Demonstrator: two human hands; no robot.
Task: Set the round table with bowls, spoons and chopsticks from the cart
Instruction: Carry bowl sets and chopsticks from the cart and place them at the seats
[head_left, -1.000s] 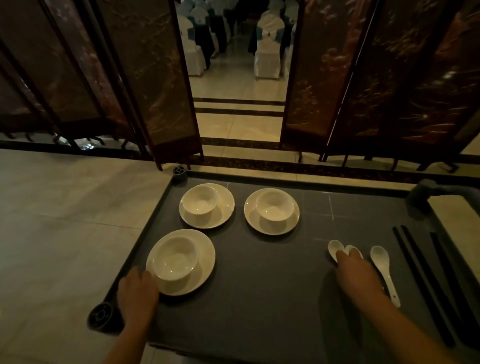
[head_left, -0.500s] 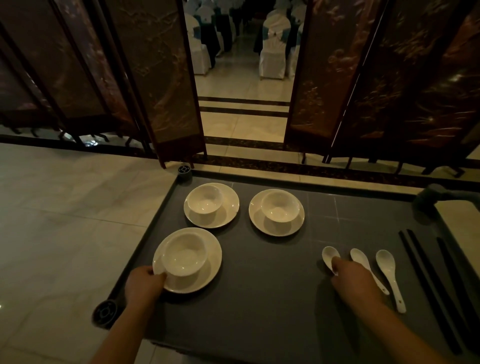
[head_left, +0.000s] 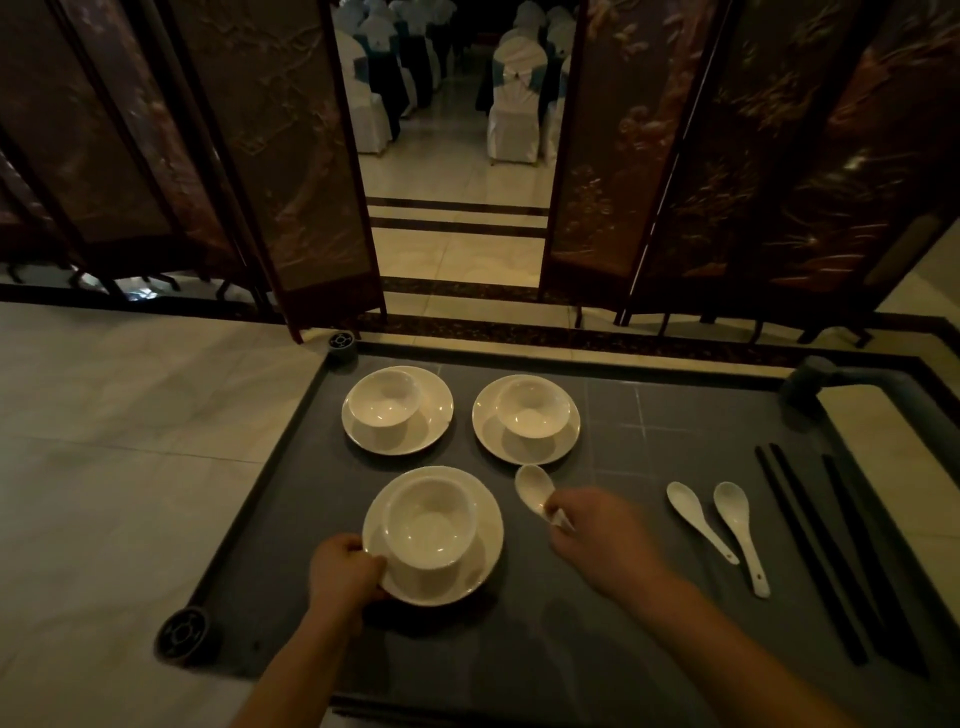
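Note:
On the grey cart top (head_left: 519, 613) stand three white bowls, each on a white saucer. My left hand (head_left: 343, 574) grips the near-left rim of the nearest saucer (head_left: 467, 561), which carries a bowl (head_left: 428, 522). My right hand (head_left: 597, 535) pinches the handle of a white spoon (head_left: 534, 493), holding it just right of that saucer. Two more sets sit further back: a left bowl (head_left: 384, 399) and a right bowl (head_left: 530, 406). Two white spoons (head_left: 698, 522) (head_left: 740, 530) lie to the right, and black chopsticks (head_left: 810, 551) lie beyond them.
Dark folding screens (head_left: 270, 156) stand behind the cart, with a gap onto a tiled hall holding white-covered chairs (head_left: 511, 104). The cart has corner bumpers (head_left: 183, 633) and a raised rim. A grey handle (head_left: 815, 382) sits at the far right corner. Pale tiled floor lies left.
My right hand picked one spoon from the three on the right and carried it left, next to the near saucer. My left hand closed on that saucer's rim.

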